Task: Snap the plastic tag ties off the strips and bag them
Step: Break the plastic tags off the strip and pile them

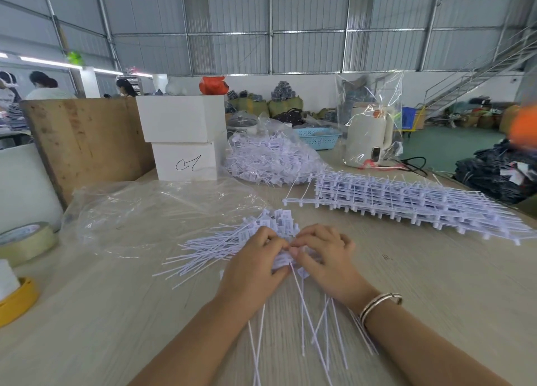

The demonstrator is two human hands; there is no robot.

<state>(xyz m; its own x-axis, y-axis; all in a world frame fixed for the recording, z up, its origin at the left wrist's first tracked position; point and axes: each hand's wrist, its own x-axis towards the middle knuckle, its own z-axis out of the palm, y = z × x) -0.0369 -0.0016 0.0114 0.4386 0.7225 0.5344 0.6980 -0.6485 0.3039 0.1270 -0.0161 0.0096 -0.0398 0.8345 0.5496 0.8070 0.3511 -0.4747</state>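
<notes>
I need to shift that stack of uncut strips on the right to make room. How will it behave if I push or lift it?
The stack of strips probably slides easily, since thin plastic looks light. Lifted at one end it would likely sag, being long and slender. The layers look loose, so they may shift and their thin tails snag.

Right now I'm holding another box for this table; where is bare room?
Bare wood lies right of the right hand, before the stacked strips, and left of the left hand, below the empty bag. Crowded between the forearms.
</notes>
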